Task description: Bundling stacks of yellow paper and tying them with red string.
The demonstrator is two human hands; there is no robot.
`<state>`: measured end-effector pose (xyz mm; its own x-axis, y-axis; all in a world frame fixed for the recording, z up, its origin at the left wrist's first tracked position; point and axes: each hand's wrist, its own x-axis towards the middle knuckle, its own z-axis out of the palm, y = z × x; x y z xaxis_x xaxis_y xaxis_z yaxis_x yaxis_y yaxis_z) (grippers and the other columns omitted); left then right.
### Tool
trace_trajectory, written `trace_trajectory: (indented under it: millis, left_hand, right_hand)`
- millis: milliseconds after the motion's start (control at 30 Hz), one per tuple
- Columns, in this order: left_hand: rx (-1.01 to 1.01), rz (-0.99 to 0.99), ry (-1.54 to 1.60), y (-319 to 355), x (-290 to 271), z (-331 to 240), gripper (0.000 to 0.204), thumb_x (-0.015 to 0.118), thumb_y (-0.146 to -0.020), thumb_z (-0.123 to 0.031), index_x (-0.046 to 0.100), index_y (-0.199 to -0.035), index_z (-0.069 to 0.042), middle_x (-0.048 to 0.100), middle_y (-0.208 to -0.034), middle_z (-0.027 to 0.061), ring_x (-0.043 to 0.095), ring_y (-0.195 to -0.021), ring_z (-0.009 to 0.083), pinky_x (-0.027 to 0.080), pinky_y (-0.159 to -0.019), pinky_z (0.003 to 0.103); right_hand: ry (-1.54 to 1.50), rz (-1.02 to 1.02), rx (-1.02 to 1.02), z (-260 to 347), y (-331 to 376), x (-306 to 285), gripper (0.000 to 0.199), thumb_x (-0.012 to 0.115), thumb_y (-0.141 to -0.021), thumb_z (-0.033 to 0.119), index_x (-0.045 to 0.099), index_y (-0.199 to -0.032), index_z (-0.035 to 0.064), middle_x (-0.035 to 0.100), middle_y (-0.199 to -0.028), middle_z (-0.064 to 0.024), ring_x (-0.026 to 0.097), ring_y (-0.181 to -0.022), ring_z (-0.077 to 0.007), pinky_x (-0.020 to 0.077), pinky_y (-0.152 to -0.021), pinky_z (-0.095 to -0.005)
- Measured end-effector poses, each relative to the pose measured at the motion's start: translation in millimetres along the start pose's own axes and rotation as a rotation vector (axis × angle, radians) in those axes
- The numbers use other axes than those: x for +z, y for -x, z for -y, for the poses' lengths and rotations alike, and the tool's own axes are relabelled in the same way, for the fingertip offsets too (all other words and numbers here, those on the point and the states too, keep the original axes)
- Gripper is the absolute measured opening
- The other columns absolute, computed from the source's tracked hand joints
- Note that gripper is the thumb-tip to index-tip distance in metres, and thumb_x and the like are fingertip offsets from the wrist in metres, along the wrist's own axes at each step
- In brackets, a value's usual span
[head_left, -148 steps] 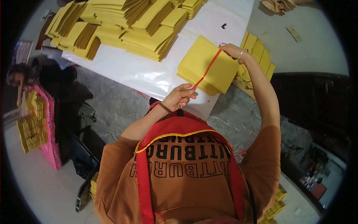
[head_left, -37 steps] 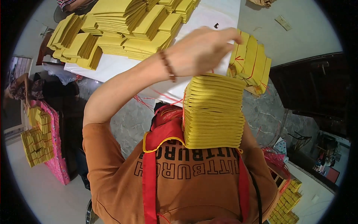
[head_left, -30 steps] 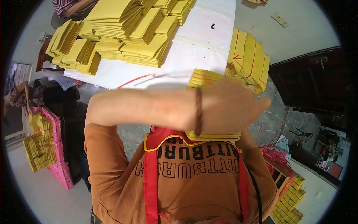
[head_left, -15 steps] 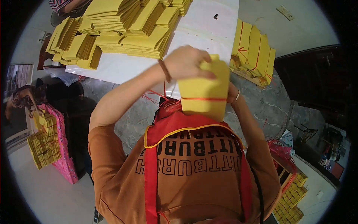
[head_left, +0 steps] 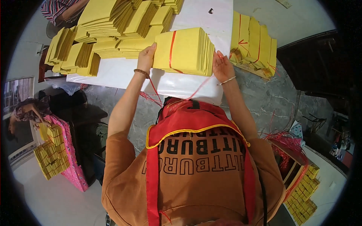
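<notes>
Above the near edge of the white table (head_left: 194, 88), I hold a thick bundle of yellow paper (head_left: 188, 49) with its broad face toward me. A red string (head_left: 172, 49) passes round it, left of its middle. My left hand (head_left: 146, 58) grips the bundle's left end, thumb on the near face. My right hand (head_left: 223, 67) is at the right end, palm turned up and fingers curled, with a bit of red string at the fingertips. A loose pinkish-red strand runs from near this hand down to my red apron (head_left: 192, 116).
Stacks of yellow paper (head_left: 102, 19) cover the table's far left. Tied yellow bundles (head_left: 254, 45) stand beyond its right edge. A person in a striped sleeve (head_left: 62, 11) sits far left; another person (head_left: 32, 109) works at a pink-covered table (head_left: 71, 158). Red strings (head_left: 286, 150) hang at the right.
The bundle has gone from upright close to my apron to lying sideways, farther out over the table. My left hand has shifted from its top to its left end; my right hand now shows beside it.
</notes>
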<state>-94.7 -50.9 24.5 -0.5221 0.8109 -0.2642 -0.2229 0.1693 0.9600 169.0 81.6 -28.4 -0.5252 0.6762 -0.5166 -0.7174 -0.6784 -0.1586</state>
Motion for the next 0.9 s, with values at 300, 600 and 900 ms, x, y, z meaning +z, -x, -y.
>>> trace_trajectory:
  millis: [300,600,900]
  left_hand:
    - [0.217,-0.228,-0.642,-4.1,52.9,-16.9,0.031,0.051,-0.085,-0.032,0.056,-0.089,-0.002,0.060,-0.071,0.0158,0.058,-0.066,0.0272,0.044,-0.061,0.035]
    - [0.309,-0.217,-0.773,-2.4,62.0,-26.5,0.030,0.048,-0.085,-0.030,0.054,-0.093,-0.002,0.061,-0.081,0.0193,0.058,-0.078,0.0352,0.045,-0.069,0.041]
    - [0.368,0.075,-1.063,-0.4,52.1,-54.5,0.035,0.046,-0.085,-0.024,0.044,-0.112,-0.002,0.061,-0.081,0.0196,0.059,-0.077,0.0324,0.045,-0.069,0.038]
  right_hand:
    - [1.161,-0.111,-0.790,58.8,59.9,26.9,0.037,0.034,-0.093,0.029,0.060,-0.091,0.0020,0.056,-0.078,-0.0060,0.051,-0.076,-0.0142,0.0408,-0.069,-0.0282]
    - [1.878,0.503,-0.926,71.0,102.1,105.0,0.030,0.038,-0.090,0.020,0.058,-0.090,-0.0018,0.056,-0.080,-0.0118,0.054,-0.077,-0.0201,0.0418,-0.073,-0.0280]
    - [1.863,0.652,-0.187,-22.2,16.5,152.6,0.038,0.037,-0.092,0.032,0.058,-0.097,0.0001,0.058,-0.077,-0.0031,0.052,-0.067,-0.0108,0.0440,-0.063,-0.0259]
